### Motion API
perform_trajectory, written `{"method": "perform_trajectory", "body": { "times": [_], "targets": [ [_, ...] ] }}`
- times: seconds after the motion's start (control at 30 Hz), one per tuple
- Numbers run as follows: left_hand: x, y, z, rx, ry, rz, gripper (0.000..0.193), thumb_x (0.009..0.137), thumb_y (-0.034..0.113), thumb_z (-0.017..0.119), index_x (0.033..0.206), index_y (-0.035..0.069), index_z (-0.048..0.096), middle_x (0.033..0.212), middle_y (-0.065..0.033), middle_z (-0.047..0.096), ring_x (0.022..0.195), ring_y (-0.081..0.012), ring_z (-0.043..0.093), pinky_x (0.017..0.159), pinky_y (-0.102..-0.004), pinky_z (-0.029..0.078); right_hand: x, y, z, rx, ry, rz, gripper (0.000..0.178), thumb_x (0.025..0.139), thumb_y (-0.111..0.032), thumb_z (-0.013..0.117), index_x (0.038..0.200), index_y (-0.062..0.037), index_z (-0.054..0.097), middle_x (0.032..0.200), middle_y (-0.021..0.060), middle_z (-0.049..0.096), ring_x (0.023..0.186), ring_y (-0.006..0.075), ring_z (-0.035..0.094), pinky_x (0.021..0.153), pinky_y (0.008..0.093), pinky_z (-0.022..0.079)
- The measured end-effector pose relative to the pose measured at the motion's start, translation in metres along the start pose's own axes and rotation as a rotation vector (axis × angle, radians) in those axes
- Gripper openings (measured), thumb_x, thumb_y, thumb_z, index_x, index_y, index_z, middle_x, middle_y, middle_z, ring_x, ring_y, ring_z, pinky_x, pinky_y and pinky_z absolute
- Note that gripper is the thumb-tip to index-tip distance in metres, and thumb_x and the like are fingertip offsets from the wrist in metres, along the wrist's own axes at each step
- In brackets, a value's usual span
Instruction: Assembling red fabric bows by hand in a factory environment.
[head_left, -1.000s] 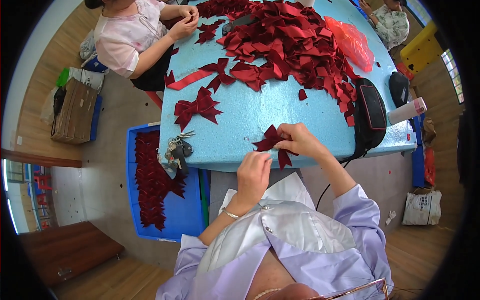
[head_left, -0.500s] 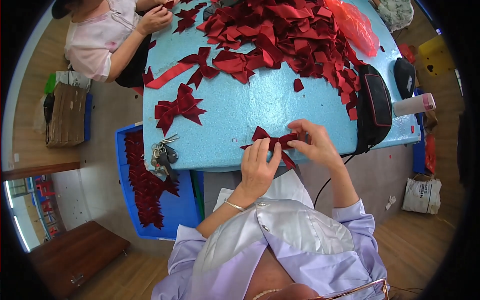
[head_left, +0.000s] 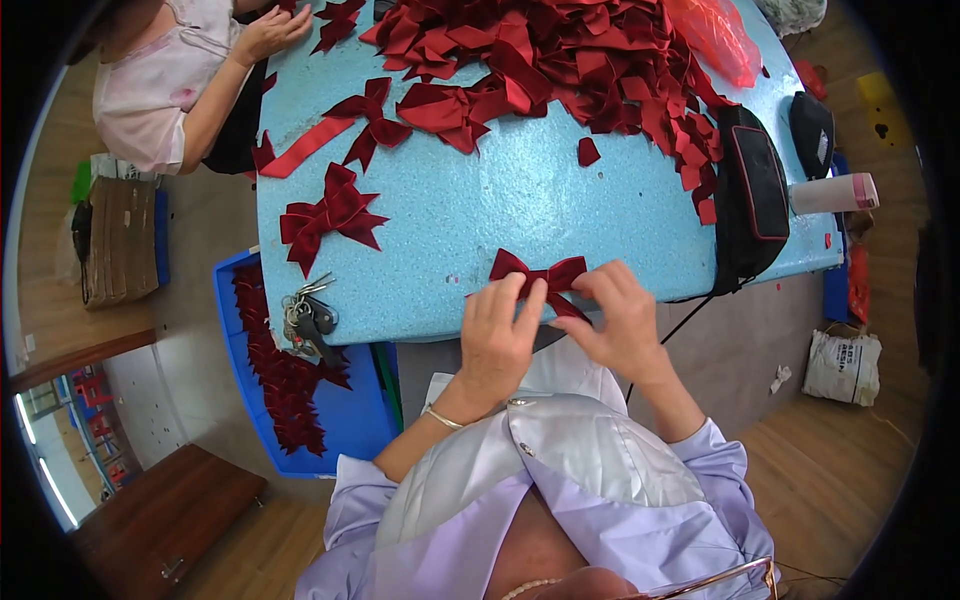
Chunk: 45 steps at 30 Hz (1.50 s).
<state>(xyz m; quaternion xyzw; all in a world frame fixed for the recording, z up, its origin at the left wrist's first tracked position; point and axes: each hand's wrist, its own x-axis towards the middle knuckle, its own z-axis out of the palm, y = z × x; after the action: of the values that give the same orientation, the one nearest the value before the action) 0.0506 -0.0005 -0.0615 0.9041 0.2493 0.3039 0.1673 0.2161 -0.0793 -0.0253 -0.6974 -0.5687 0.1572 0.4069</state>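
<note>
A dark red velvet bow lies at the near edge of the light blue table, between my two hands. My left hand has its fingertips pressed on the bow's left part and middle. With thumb and fingers my right hand pinches the bow's right side, around a tail. Part of the bow is hidden under my fingers. Further left on the table rests another finished-looking red bow, and behind it one more bow with a strip of red ribbon beside it.
A big heap of red bows and ribbon pieces covers the far table. Keys lie at the left corner, above a blue crate of bows. At right are a black bag and a bottle. A co-worker sits far left.
My right hand has come down from the bow's upper right loop to its lower right side. My left fingers stay on the bow. The whole view has shifted slightly.
</note>
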Motion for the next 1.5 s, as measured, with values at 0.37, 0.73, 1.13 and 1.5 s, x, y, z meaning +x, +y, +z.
{"method": "perform_trajectory", "body": {
  "times": [0.37,0.73,1.13,1.5],
  "targets": [
    [0.025,-0.012,-0.002,-0.079,-0.088,0.087,0.031,0.069,0.002,0.067,0.100,0.002,0.062,0.100,-0.0071,0.059,0.091,-0.0239,0.054,0.073,-0.0371,0.040,-0.025,0.004,0.032,-0.035,0.146,0.005,0.023,0.067,0.002,0.070,0.087,-0.0011,0.057,0.079,0.0124,0.058,0.070,0.0301,0.056,0.056,0.0375,0.045],
    [0.027,-0.017,0.003,-0.009,-0.057,0.199,0.024,0.068,0.005,0.069,0.090,0.005,0.060,0.097,-0.0043,0.060,0.088,-0.0205,0.054,0.073,-0.0351,0.037,-0.012,0.020,0.025,-0.252,0.109,-0.382,0.022,0.063,0.004,0.065,0.084,0.0009,0.060,0.079,0.0119,0.057,0.070,0.0281,0.056,0.055,0.0358,0.044],
    [0.016,-0.010,-0.005,-0.060,0.002,0.131,0.030,0.067,0.001,0.071,0.095,0.005,0.061,0.104,-0.0068,0.058,0.086,-0.0224,0.054,0.071,-0.0356,0.038,-0.019,0.006,-0.005,-0.283,-0.077,-0.452,0.025,0.062,0.003,0.062,0.087,0.0014,0.064,0.085,0.0100,0.056,0.075,0.0256,0.054,0.059,0.0350,0.042],
    [-0.009,-0.015,-0.019,-0.060,-0.035,-0.025,0.025,0.068,0.001,0.071,0.092,0.003,0.064,0.095,-0.0087,0.057,0.083,-0.0251,0.054,0.070,-0.0362,0.041,-0.011,0.005,0.016,-0.286,-0.076,-0.312,0.036,0.062,0.006,0.060,0.097,0.0017,0.066,0.087,0.0118,0.056,0.077,0.0285,0.054,0.063,0.0369,0.044]
  ]
}}
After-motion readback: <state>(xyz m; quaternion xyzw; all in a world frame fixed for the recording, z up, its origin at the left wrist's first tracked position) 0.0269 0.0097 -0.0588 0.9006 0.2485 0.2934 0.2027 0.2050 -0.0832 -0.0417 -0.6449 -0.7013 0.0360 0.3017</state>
